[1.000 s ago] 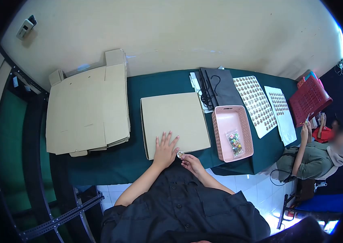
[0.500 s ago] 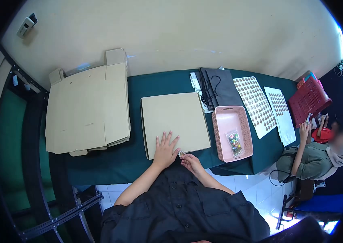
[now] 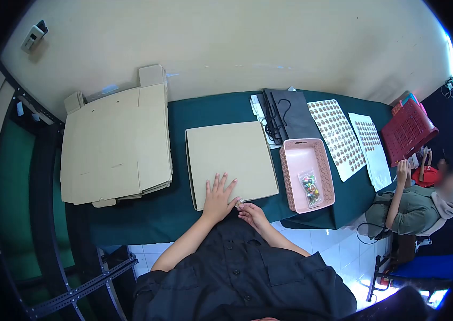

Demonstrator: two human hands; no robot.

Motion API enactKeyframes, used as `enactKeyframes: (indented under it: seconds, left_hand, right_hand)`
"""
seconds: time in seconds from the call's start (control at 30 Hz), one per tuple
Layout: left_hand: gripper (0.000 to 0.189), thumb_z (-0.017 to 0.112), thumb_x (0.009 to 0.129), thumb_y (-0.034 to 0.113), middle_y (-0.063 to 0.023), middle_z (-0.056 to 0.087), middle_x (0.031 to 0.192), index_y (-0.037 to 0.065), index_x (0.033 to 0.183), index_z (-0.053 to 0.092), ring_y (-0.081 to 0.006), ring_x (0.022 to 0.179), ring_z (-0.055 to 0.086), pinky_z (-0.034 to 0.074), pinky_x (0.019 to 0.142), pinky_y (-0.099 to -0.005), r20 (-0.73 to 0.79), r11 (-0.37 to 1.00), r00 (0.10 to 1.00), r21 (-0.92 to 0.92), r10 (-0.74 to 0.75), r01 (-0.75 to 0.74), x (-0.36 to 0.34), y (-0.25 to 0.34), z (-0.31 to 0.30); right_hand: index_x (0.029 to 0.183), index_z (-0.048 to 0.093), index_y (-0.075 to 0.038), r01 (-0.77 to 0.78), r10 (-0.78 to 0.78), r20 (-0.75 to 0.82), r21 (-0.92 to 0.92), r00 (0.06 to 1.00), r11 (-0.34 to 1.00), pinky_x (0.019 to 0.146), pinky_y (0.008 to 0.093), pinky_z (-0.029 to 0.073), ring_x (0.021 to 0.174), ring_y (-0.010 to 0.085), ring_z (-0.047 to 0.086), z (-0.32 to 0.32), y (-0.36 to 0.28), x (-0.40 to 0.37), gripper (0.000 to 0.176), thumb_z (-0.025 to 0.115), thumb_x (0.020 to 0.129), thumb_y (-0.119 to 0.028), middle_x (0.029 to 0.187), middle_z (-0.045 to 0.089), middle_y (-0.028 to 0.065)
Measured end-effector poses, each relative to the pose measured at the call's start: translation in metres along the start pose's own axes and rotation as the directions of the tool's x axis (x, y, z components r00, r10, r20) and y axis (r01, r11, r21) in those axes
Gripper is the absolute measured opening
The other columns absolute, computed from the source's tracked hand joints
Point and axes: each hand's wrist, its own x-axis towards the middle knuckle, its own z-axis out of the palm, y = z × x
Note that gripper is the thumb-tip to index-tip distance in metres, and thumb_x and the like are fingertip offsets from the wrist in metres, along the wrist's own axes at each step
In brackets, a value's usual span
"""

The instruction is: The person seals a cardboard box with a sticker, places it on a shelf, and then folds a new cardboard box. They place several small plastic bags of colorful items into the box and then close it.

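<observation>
A closed flat cardboard box (image 3: 232, 152) lies on the green-covered table in front of me. My left hand (image 3: 217, 202) rests on its top near the front edge, fingers spread. Between the thumb and fingertips of my right hand (image 3: 253, 215) is a small round sticker (image 3: 240, 204), held at the box's front edge close to my left thumb. How much of the sticker touches the box is too small to tell. Right of the box stands a pink basket (image 3: 306, 155) with a clear bag of colourful small items (image 3: 310, 188) inside.
Stacked flat cardboard (image 3: 117, 144) fills the table's left side. Black paper bags (image 3: 290, 115) lie behind the basket, with sheets of round stickers (image 3: 336, 136) (image 3: 370, 144) to the right. A maroon basket (image 3: 408, 131) tilts at the far right, near a seated person (image 3: 413, 208).
The round sticker has tilted slightly and sits against the box's front edge in my right fingers. My left hand has stayed in place. The seated person's hands have shifted a little.
</observation>
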Motion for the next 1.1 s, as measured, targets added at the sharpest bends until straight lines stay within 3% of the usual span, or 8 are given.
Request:
enactKeyframes:
  seconds: [0.73, 0.9, 1.1]
  left_hand:
    - [0.061, 0.048, 0.081, 0.05, -0.0153, 0.026, 0.139, 0.017, 0.131, 0.038, -0.0354, 0.131, 0.018, 0.012, 0.103, -0.0551, -0.001, 0.999, 1.0, 0.031, -0.026, 0.026, 0.0021, 0.0036, 0.0018]
    - [0.06, 0.048, 0.081, 0.05, -0.0152, 0.027, 0.139, 0.017, 0.131, 0.038, -0.0352, 0.131, 0.019, 0.012, 0.103, -0.055, -0.006, 0.999, 0.999, 0.03, -0.038, 0.038, 0.0029, 0.0058, 0.0003]
    - [0.061, 0.048, 0.081, 0.052, -0.0144, 0.026, 0.139, 0.018, 0.131, 0.038, -0.0341, 0.131, 0.018, 0.011, 0.104, -0.0539, -0.007, 0.998, 0.999, 0.033, -0.053, 0.054, 0.0032, 0.0055, 0.0034]
  right_hand:
    - [0.098, 0.056, -0.001, 0.006, -0.007, -0.028, -0.009, 1.0, 1.0, 0.068, 0.0238, 0.051, 0.07, 0.0103, 0.058, -0.006, 0.0019, -0.0019, 0.017, 0.055, 0.086, -0.013, 0.083, 0.059, 0.0041]
    - [0.096, 0.058, -0.001, 0.08, -0.091, -0.073, -0.137, 0.993, 0.987, 0.065, 0.0222, 0.05, 0.068, 0.0089, 0.057, -0.006, 0.0023, 0.0, 0.017, 0.056, 0.086, -0.015, 0.082, 0.059, 0.0039]
    - [0.094, 0.06, -0.002, 0.104, -0.117, -0.066, -0.167, 0.991, 0.98, 0.065, 0.0214, 0.048, 0.068, 0.0084, 0.056, -0.0064, 0.0025, -0.0015, 0.016, 0.056, 0.086, -0.015, 0.081, 0.059, 0.003]
